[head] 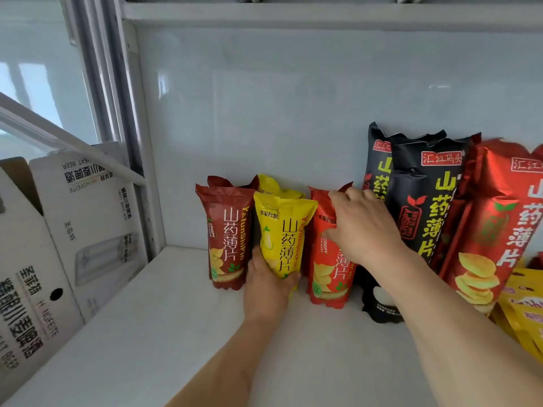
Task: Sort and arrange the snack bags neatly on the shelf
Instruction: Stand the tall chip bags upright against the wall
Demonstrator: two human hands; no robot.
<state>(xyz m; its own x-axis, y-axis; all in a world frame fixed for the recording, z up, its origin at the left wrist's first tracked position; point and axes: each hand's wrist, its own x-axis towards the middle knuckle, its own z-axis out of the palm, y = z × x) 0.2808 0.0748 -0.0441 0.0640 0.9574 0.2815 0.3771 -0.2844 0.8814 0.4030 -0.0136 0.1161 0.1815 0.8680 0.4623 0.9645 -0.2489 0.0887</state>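
On the white shelf (164,333) three small chip bags stand in a row: a dark red bag (227,230), a yellow bag (283,230) and a bright red bag (324,274). My left hand (266,292) grips the yellow bag from below, slightly in front of the row. A second yellow bag (271,186) and a second dark red one stand behind. My right hand (363,227) rests on the top of the bright red bag, fingers curled over it. To the right stand a tall black bag (423,201) and a tall red bag (499,218).
White cardboard boxes (58,245) with black print stand left of the shelf post. Yellow packets (526,312) lie at the far right edge. The shelf's back panel (293,98) is pale and glossy. Another shelf board (323,13) runs overhead.
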